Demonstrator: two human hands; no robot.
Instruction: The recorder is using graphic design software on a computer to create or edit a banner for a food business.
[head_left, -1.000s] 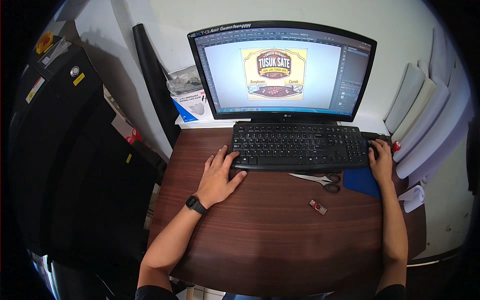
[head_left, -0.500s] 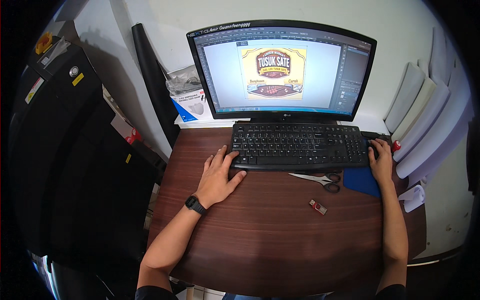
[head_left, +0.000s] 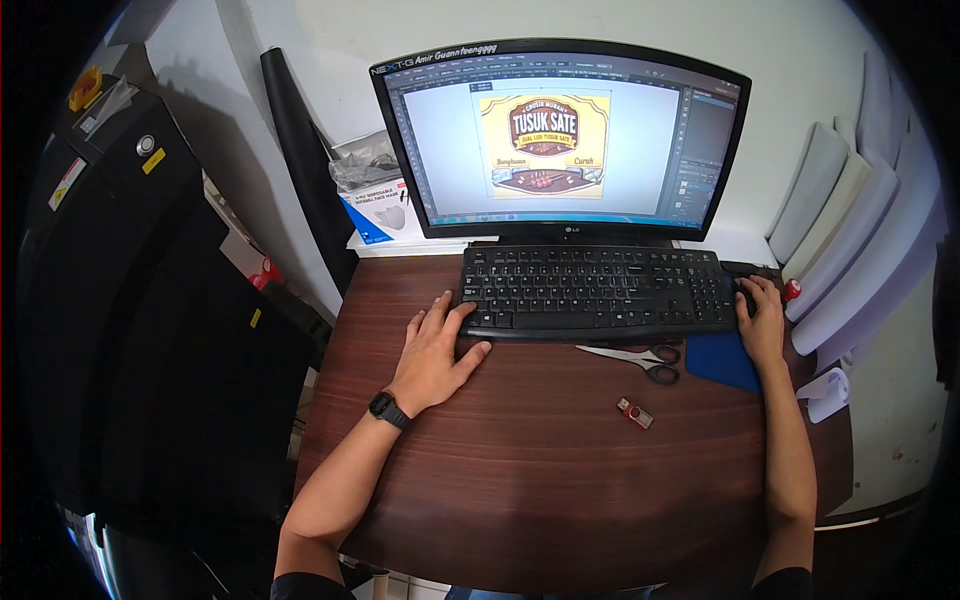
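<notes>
My left hand (head_left: pixel 435 355), a black watch on its wrist, lies with fingers spread at the left end of a black keyboard (head_left: pixel 590 290). One fingertip touches the keyboard's lower left corner keys; the thumb rests on the desk just below. To the keyboard's right, my right hand (head_left: pixel 760 318) curves over a dark computer mouse, nearly all hidden under the palm, on a blue mouse pad (head_left: pixel 722 362). Behind the keyboard stands a black monitor (head_left: pixel 645 140), its screen showing a yellow and brown banner design in an editing program.
Black-handled scissors (head_left: pixel 660 365) lie below the keyboard, and a red USB stick (head_left: pixel 634 413) sits nearer on the brown desk (head_left: pixel 560 490). A mask box (head_left: pixel 378 215) stands left of the monitor. White paper rolls (head_left: pixel 860 220) lean at right; a large black machine (head_left: pixel 150 300) fills the left.
</notes>
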